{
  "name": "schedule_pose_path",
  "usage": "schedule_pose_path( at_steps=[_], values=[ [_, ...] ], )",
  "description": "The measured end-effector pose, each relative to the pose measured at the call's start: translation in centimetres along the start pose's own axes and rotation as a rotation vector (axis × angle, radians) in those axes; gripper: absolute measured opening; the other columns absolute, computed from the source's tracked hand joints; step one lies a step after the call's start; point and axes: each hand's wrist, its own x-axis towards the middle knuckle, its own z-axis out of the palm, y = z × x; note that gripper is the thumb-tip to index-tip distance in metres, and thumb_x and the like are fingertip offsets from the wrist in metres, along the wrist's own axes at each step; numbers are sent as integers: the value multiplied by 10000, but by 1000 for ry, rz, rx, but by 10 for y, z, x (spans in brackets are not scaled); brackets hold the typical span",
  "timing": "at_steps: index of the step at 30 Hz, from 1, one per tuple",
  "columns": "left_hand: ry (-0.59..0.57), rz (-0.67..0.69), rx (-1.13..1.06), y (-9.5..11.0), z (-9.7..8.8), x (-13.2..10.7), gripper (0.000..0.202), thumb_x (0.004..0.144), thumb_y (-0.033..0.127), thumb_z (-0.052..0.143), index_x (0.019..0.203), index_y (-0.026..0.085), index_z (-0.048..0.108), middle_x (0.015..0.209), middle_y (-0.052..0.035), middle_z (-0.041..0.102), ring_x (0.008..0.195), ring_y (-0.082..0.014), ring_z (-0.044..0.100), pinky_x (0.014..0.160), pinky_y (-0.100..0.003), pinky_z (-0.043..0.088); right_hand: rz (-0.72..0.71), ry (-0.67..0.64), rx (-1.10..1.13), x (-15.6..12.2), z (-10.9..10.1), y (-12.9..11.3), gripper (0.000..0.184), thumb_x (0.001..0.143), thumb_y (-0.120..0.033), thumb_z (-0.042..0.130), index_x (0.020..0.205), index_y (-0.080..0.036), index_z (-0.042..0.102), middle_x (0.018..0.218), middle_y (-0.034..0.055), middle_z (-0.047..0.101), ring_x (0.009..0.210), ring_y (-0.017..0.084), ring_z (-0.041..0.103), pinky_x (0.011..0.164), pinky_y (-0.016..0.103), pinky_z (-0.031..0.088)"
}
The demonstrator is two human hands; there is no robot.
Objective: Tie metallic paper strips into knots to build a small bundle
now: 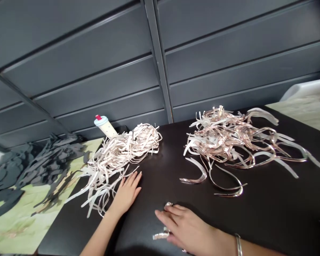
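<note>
My left hand lies flat on the black table with fingers stretched out, its fingertips touching the edge of a pile of pale curved strips. My right hand rests palm down near the table's front, fingers extended over a small curved metallic strip whose ends stick out beside the fingers. A bangle circles the right wrist. A second pile of rose-gold curved strips lies farther right.
A white glue bottle with a red tip leans behind the left pile. Dark grey cut-out pieces cover a green mat at the left. A grey slatted wall stands behind. A pale surface adjoins the table at right.
</note>
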Motion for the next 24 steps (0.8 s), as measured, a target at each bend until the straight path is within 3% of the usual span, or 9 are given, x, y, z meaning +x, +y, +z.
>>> schedule_pose_path(
  at_steps=[2,4,8,10,13,16,18,21,24],
  values=[
    [7,-24,-12,-26,5,-9,491,930,284,365,1404,155,354,1391,-143,471,1265,-259,463,1030,-458,379,-7,-26,-4,-2,-2,-2,647,885,-431,535,1396,-84,340,1274,181,559,1190,306,507,977,407,425],
    [36,-47,-24,-46,6,-13,481,928,279,365,1383,124,381,1335,-154,528,1214,-248,514,1035,-437,380,3,-73,33,-5,-7,-3,639,905,-456,483,1399,-75,344,1370,192,470,1277,323,420,1053,441,346],
    [54,-65,-70,-51,-2,-7,401,912,354,408,1220,152,568,1236,-132,605,1128,-263,565,994,-425,421,38,-124,197,-13,-22,-5,635,909,-507,441,1439,-189,297,1485,146,313,1385,311,243,1106,508,223],
    [52,-79,-93,-38,-11,1,373,906,398,421,1112,173,636,1159,-121,646,1059,-274,597,956,-432,443,36,-106,255,-20,-29,-7,642,899,-527,443,1449,-251,263,1493,102,314,1400,296,207,1096,531,221],
    [96,-78,-170,-10,-27,16,379,927,385,378,1088,167,643,1154,-116,640,1053,-262,598,953,-410,441,48,39,162,-29,-37,-6,483,931,-414,430,1382,-247,393,1423,72,438,1387,281,236,1087,519,237],
    [96,-27,-305,22,-43,32,363,932,357,367,1097,174,634,1130,-96,638,1015,-217,608,933,-340,453,70,236,-30,-33,-41,11,312,932,-234,421,1202,-196,572,1206,95,610,1210,238,463,1016,425,360],
    [56,4,-387,41,-51,43,348,930,333,366,1088,182,637,1099,-78,646,997,-202,611,919,-317,455,184,291,-167,-33,-45,32,264,911,-151,418,1070,-161,628,1052,102,652,1012,210,554,923,382,428],
    [-39,23,-471,65,-57,59,313,910,329,406,1067,208,649,1051,-56,664,952,-203,626,872,-310,464,477,197,-389,-33,-53,66,207,876,-97,465,949,-137,654,982,117,637,929,234,534,800,368,432],
    [-101,54,-569,81,-55,76,282,892,306,434,971,204,684,951,-57,688,904,-210,632,845,-309,455,561,102,-470,-32,-58,87,181,878,-97,494,806,-136,655,881,105,643,898,238,517,751,355,376]
  ],
)
